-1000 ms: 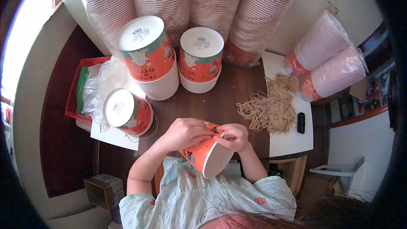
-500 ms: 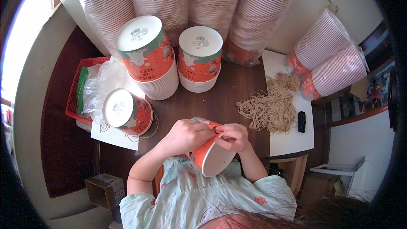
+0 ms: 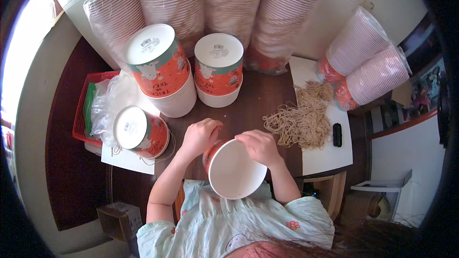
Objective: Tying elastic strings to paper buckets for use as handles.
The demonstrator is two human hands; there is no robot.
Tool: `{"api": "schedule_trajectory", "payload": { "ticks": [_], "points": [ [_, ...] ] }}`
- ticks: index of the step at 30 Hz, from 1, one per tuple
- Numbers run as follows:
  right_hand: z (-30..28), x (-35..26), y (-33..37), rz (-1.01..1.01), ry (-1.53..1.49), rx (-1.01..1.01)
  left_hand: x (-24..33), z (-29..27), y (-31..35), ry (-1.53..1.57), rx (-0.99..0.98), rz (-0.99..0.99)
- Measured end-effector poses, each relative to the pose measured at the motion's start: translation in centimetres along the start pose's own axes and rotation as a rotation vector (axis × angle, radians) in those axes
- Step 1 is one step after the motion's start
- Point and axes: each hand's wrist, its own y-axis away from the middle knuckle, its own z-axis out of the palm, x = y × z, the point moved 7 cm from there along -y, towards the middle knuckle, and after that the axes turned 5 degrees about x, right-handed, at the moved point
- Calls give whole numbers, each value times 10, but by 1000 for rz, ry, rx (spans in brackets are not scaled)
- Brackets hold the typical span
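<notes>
The orange paper cup (image 3: 236, 172) was at the near edge of the table (image 3: 256, 93), in front of the person, tilted so that its white inside faced back toward them. The right hand (image 3: 259, 148) was clamped on the cup's far right rim. The left hand (image 3: 198, 138) was just beside the cup's far left side, its fingers bent and close together; I cannot tell whether they pinched anything thin or touched the cup.

To the right lay a loose heap of tan string (image 3: 301, 122), partly on a white sheet (image 3: 320, 160), with a small black object (image 3: 337, 135) beside it. To the left, an upside-down cup (image 3: 131, 126) stood with string (image 3: 173, 141) beside its right side. Beyond it were a tall upside-down stack (image 3: 160, 74) and, just right of that, a shorter one (image 3: 219, 71), both printed orange and green. Four plastic-wrapped cup stacks (image 3: 232, 5) stood along the far side, and two more (image 3: 368, 62) leaned at the far right. At the left, a clear plastic bag (image 3: 107, 107) lay against a red basket (image 3: 79, 114).
</notes>
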Motion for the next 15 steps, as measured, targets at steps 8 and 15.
{"api": "schedule_trajectory", "payload": {
  "ticks": [8,15],
  "points": [
    [3,39,10,330,124,-128,-27,8,3,269,-15,-347],
    [-34,125,26,634,304,78,-35,-9,22,360,245,-150]
  ]
}}
